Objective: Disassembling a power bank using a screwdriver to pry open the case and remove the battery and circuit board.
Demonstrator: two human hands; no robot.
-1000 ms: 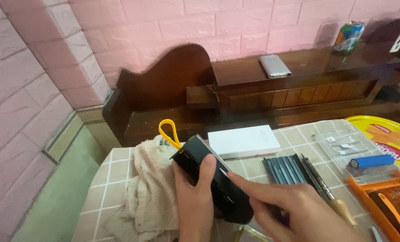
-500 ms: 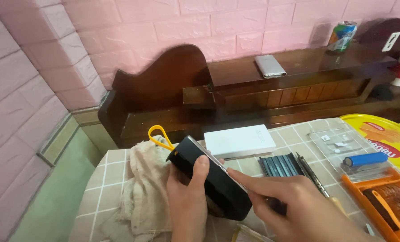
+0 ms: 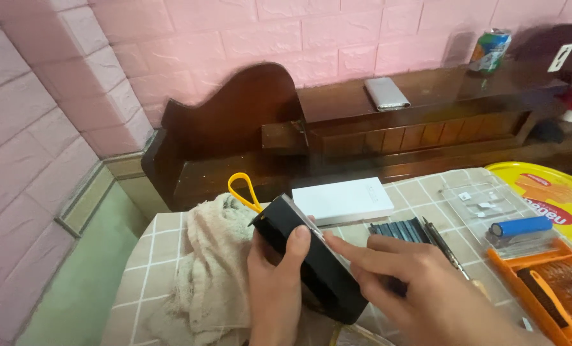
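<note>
Table [image 3: 171, 256] is pretty cramped: its left edge drops off to green floor [image 3: 74, 282] by the pink brick wall [image 3: 36, 122], and the back edge butts up against a dark wooden bench [image 3: 363, 134]. Only open patch is the tiles near the left edge, and a beige cloth [image 3: 209, 275] covers most of that. Right side is packed with a white box [image 3: 342, 200], a row of dark bits [image 3: 398, 230], a clear case [image 3: 484, 202], a blue cell [image 3: 520, 225], an orange tool tray [image 3: 548, 282] and a yellow lid [image 3: 542, 192] out at the edge. The black device [image 3: 311, 263] sits tilted above the cloth near the middle, yellow loop [image 3: 242, 189] just behind it. Left hand [image 3: 276, 288] is wrapped around it from below, thumb pressed on the top face. Right hand [image 3: 420, 282] is half open, index finger stretched out and touching the device's upper edge, not gripping anything
</note>
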